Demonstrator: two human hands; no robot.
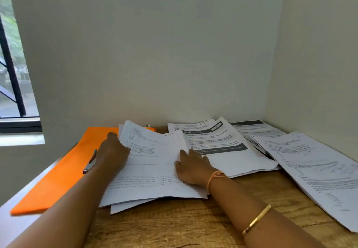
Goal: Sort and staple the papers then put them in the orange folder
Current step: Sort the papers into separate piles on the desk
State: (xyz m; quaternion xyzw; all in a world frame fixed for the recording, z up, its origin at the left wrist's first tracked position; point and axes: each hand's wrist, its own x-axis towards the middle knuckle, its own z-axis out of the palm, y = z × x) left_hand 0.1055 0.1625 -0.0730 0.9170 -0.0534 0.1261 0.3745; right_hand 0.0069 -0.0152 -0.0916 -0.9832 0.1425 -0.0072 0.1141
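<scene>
A loose stack of printed papers (151, 170) lies in the middle of the wooden table (174, 222). My left hand (113, 151) holds the stack's left edge, which lifts a little off the orange folder (58, 172). My right hand (191, 167) rests flat on the stack's right side, fingers spread. A silver stapler (90, 163) lies on the folder, just left of my left wrist. A second pile with dark header bands (222, 147) sits to the right, and a third pile (317, 174) further right.
Walls close the table at the back and right. More printed sheets (255, 128) lie in the back right corner. A window (13, 73) is at the left, above a white ledge (21, 218).
</scene>
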